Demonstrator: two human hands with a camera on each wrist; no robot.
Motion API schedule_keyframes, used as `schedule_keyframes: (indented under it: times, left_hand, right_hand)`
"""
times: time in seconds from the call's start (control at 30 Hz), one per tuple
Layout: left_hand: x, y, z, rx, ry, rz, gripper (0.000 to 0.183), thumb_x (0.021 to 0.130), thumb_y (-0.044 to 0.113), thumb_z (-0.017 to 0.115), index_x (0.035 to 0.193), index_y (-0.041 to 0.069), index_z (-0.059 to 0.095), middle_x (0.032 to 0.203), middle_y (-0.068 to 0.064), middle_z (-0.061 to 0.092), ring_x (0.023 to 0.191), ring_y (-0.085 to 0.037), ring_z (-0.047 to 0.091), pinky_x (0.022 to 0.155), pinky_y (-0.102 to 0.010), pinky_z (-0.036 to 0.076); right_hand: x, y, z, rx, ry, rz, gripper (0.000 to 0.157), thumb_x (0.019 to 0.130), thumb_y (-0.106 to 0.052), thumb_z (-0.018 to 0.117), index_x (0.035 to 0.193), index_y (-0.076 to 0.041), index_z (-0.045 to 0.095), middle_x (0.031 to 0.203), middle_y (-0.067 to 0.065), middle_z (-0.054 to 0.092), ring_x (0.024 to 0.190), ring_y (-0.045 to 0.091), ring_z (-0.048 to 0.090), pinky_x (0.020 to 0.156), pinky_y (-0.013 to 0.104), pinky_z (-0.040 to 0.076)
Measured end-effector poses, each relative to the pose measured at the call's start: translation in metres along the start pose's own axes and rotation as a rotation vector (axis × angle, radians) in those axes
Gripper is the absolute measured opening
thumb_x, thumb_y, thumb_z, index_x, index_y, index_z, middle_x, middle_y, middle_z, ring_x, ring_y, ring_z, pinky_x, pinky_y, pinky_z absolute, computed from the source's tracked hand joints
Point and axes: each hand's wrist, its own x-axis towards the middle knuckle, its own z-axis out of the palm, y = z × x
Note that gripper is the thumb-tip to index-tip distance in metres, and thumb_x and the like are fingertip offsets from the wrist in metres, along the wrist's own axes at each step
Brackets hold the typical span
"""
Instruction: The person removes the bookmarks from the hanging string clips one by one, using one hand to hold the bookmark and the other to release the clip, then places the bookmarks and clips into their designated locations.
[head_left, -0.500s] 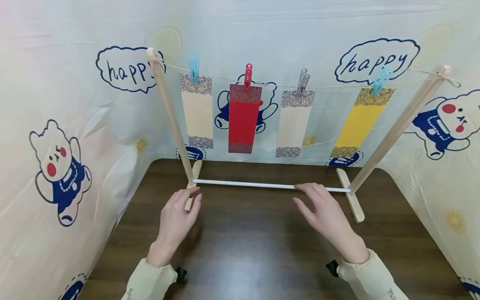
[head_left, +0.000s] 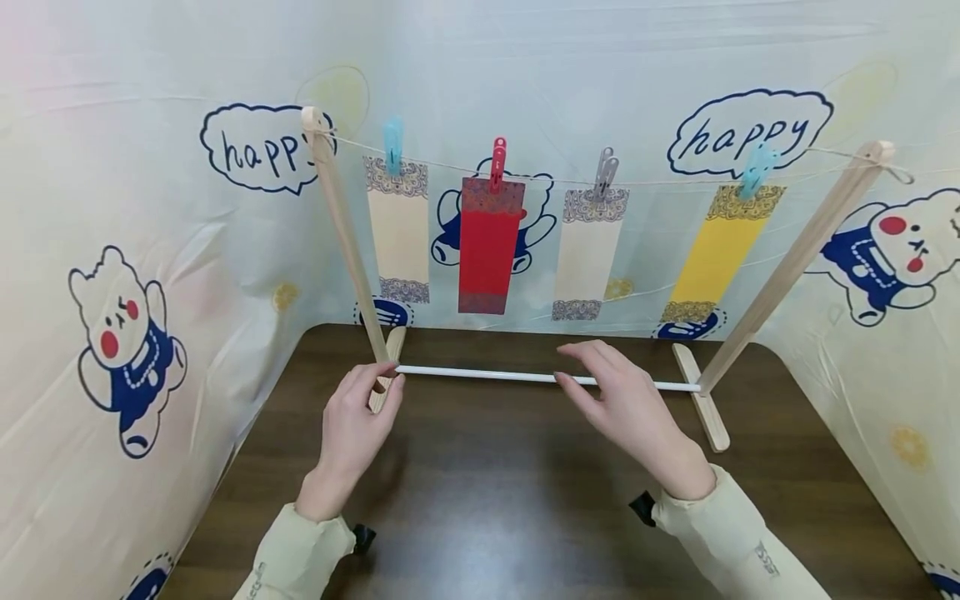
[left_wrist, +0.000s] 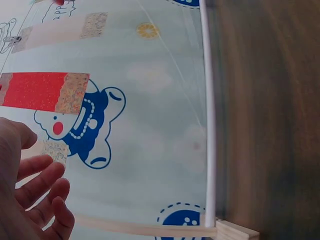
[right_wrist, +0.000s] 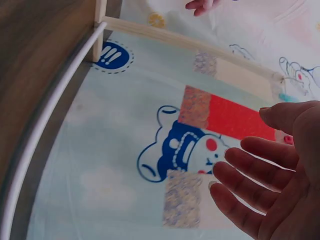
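Observation:
My left hand (head_left: pixel 356 417) hovers near the foot of the left wooden post (head_left: pixel 341 233), its fingers loosely bent around nothing. Over the white rod (head_left: pixel 480 374) is my right hand (head_left: pixel 618 408), thumb and fingers spread apart; the right wrist view shows nothing in it. From the string (head_left: pixel 558 181) behind hang four paper strips: a cream strip (head_left: pixel 402 237) and a yellow strip (head_left: pixel 705 254) on light blue clothespins, a red strip (head_left: pixel 489 254) on a red clothespin (head_left: pixel 498 164), a white strip (head_left: pixel 588 258) on a grey clothespin (head_left: pixel 606 173).
The right wooden post (head_left: pixel 798 267) leans outward from its flat foot (head_left: pixel 703 404) on the dark wooden table (head_left: pixel 480 508). Printed cloth (head_left: pixel 525 58) with cartoon bears surrounds the table at the back and sides.
My right hand has shifted left along the rod, its thumb and fingers further apart. The left hand has barely moved. The head view has tilted up slightly.

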Motion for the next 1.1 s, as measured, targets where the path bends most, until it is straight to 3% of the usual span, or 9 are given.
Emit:
schedule_keyframes:
  times: [0.2, 0.43, 0.6, 0.8, 0.97, 1.1]
  left_hand:
    - [0.018, 0.004, -0.001, -0.06, -0.006, -0.038, 0.024, 0.093, 0.013, 0.079, 0.115, 0.004, 0.075, 0.102, -0.008, 0.073, 0.076, -0.016, 0.059, 0.06, -0.021, 0.04]
    - [0.037, 0.007, -0.003, -0.111, -0.01, -0.054, 0.029, 0.092, 0.013, 0.081, 0.119, 0.005, 0.074, 0.104, -0.01, 0.072, 0.069, -0.02, 0.057, 0.061, -0.018, 0.045]
    - [0.055, -0.002, -0.001, -0.142, 0.044, -0.05, 0.029, 0.092, 0.011, 0.081, 0.119, 0.003, 0.073, 0.104, -0.011, 0.071, 0.069, -0.022, 0.057, 0.064, -0.013, 0.042]
    - [0.072, -0.006, -0.004, -0.167, 0.093, -0.063, 0.036, 0.092, 0.012, 0.081, 0.125, 0.001, 0.071, 0.114, -0.014, 0.073, 0.07, -0.015, 0.058, 0.062, -0.01, 0.042]
    - [0.084, -0.004, -0.009, -0.19, 0.11, -0.094, 0.037, 0.094, 0.016, 0.079, 0.127, 0.001, 0.07, 0.119, -0.014, 0.073, 0.074, -0.015, 0.061, 0.062, -0.009, 0.043]
    - [0.092, -0.003, -0.01, -0.211, 0.128, -0.13, 0.036, 0.095, 0.017, 0.078, 0.128, 0.004, 0.071, 0.12, -0.012, 0.073, 0.077, -0.007, 0.061, 0.065, -0.01, 0.045]
  right_hand:
    - [0.022, -0.016, -0.005, 0.001, 0.023, -0.034, 0.035, 0.094, -0.021, 0.079, 0.126, -0.01, 0.069, 0.113, 0.004, 0.071, 0.089, 0.016, 0.068, 0.072, 0.036, 0.059]
    - [0.046, -0.033, -0.008, -0.007, 0.011, -0.068, 0.034, 0.095, -0.023, 0.078, 0.126, -0.011, 0.07, 0.101, 0.003, 0.07, 0.067, 0.012, 0.059, 0.054, 0.025, 0.048]
    - [0.073, -0.044, -0.013, 0.005, 0.007, -0.095, 0.033, 0.097, -0.023, 0.075, 0.127, -0.011, 0.07, 0.111, 0.006, 0.074, 0.067, 0.012, 0.06, 0.056, 0.026, 0.05]
    - [0.1, -0.056, -0.023, 0.053, 0.018, -0.094, 0.036, 0.098, -0.023, 0.074, 0.129, -0.008, 0.068, 0.119, 0.009, 0.072, 0.072, 0.014, 0.062, 0.062, 0.027, 0.054]
    - [0.121, -0.066, -0.027, 0.1, 0.05, -0.119, 0.037, 0.097, -0.022, 0.074, 0.13, -0.006, 0.067, 0.12, 0.01, 0.071, 0.073, 0.012, 0.061, 0.065, 0.027, 0.055]
    - [0.137, -0.074, -0.03, 0.124, 0.082, -0.143, 0.034, 0.099, -0.021, 0.072, 0.129, -0.005, 0.068, 0.117, 0.01, 0.072, 0.073, 0.013, 0.062, 0.067, 0.028, 0.055]
